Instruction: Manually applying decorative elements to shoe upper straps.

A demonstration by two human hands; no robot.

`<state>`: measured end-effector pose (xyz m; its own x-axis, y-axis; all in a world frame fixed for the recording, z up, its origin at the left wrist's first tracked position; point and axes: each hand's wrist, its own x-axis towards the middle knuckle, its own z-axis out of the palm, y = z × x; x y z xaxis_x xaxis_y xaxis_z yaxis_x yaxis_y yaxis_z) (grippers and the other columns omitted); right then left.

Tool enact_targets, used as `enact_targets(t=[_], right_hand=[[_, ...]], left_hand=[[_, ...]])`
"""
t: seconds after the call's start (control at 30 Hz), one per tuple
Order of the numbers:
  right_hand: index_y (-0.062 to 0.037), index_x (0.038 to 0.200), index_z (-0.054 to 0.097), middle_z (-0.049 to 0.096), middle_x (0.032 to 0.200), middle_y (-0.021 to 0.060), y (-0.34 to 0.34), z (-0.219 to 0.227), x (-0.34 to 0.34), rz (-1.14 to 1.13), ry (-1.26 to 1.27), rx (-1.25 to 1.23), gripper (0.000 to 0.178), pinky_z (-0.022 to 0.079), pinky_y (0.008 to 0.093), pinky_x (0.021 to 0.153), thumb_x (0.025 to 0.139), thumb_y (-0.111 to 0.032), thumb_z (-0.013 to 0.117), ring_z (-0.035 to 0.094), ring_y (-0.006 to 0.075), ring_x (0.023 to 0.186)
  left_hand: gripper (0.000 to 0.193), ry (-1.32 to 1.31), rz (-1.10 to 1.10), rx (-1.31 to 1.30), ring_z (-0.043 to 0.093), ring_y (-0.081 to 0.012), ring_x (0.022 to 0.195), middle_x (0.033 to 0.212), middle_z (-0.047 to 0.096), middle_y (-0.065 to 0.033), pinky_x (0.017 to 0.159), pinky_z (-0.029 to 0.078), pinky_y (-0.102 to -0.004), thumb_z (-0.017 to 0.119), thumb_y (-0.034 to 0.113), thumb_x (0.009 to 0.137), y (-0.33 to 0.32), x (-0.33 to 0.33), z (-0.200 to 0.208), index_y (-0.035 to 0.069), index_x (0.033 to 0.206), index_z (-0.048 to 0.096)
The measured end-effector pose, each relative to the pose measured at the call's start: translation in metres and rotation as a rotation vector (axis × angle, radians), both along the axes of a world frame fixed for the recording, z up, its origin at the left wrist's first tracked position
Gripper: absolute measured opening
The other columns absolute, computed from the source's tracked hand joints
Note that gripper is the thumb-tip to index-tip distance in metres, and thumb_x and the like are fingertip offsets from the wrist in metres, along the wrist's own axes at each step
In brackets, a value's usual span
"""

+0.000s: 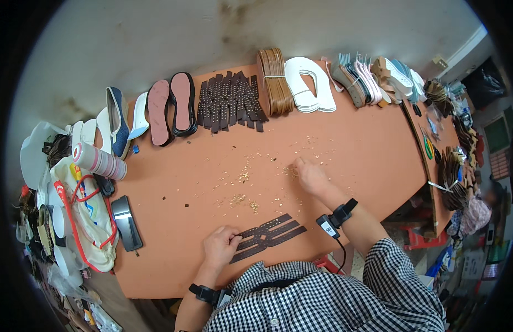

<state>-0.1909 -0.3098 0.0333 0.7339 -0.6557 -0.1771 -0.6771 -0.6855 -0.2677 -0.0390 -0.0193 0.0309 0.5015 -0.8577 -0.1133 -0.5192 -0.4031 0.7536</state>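
Note:
In front of me a dark brown cut-out shoe upper (270, 235) lies flat, with slotted bands and rows of small gold dots. My left hand (222, 245) has its thumb and fingers closed on the upper's left end. Farther off to the right, my right hand (312, 176) reaches to the table with fingertips pinched together, beside scattered small gold studs (290, 171). Whatever is between those fingertips is too small to make out. More gold studs (246, 201) are strewn loosely across the middle, between the hands.
Along the back stand a pile of studded brown uppers (229, 102), pink-topped soles (183, 105), tied brown strips (276, 83), white insole shapes (310, 86) and sandals (361, 83). At left are a striped cup (100, 160), a dark case (126, 224) and a cloth bag (85, 210).

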Motion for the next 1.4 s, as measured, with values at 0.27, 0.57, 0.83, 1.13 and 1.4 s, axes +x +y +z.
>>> enact_targets(t=[0.27, 0.57, 0.83, 1.13, 1.4], right_hand=[[0.0016, 0.099, 0.051, 0.061, 0.090, 0.0209, -0.002, 0.017, 0.018, 0.193, 0.159, -0.093, 0.020, 0.051, 0.0442, 0.069, 0.082, -0.006, 0.046, 0.063, 0.0355, 0.082], [0.0082, 0.098, 0.052, 0.064, 0.079, 0.0207, -0.009, 0.007, 0.024, 0.383, 0.348, -0.290, 0.023, 0.052, 0.0395, 0.055, 0.080, -0.007, 0.047, 0.065, 0.0304, 0.064], [0.0029, 0.088, 0.048, 0.061, 0.071, 0.0213, 0.011, -0.015, 0.000, 0.342, 0.070, -0.495, 0.016, 0.048, 0.0426, 0.047, 0.085, -0.013, 0.046, 0.061, 0.0320, 0.057], [-0.0019, 0.094, 0.047, 0.060, 0.079, 0.0184, 0.151, 0.004, -0.016, 0.291, -0.217, 0.140, 0.015, 0.048, 0.0460, 0.062, 0.084, -0.013, 0.053, 0.061, 0.0372, 0.069], [-0.0003, 0.088, 0.047, 0.060, 0.077, 0.0193, 0.154, 0.005, 0.000, 0.342, -0.069, 0.077, 0.018, 0.049, 0.0422, 0.062, 0.083, -0.015, 0.056, 0.063, 0.0343, 0.070]], left_hand=[[0.009, -0.018, -0.002, 0.034, 0.061, -0.0219, 0.064, 0.073, 0.061, -0.0054, 0.056, 0.048, -0.0331, 0.068, 0.013, 0.073, 0.005, 0.001, -0.006, 0.009, 0.079, 0.063], [0.012, 0.027, 0.001, -0.040, 0.057, -0.0186, 0.061, 0.073, 0.059, -0.0063, 0.056, 0.046, -0.0290, 0.069, 0.010, 0.074, 0.000, 0.001, -0.004, 0.005, 0.082, 0.062], [0.010, -0.048, -0.022, -0.065, 0.059, -0.0190, 0.062, 0.073, 0.060, -0.0065, 0.056, 0.047, -0.0306, 0.069, 0.011, 0.073, 0.001, 0.001, -0.009, 0.006, 0.080, 0.063], [0.009, -0.003, -0.012, -0.015, 0.063, -0.0229, 0.072, 0.080, 0.063, -0.0052, 0.063, 0.050, -0.0351, 0.066, 0.016, 0.073, 0.001, 0.002, -0.010, 0.010, 0.080, 0.064], [0.010, 0.003, -0.024, -0.013, 0.063, -0.0226, 0.072, 0.080, 0.063, -0.0048, 0.063, 0.050, -0.0349, 0.066, 0.015, 0.073, 0.002, 0.003, -0.008, 0.010, 0.081, 0.064]])
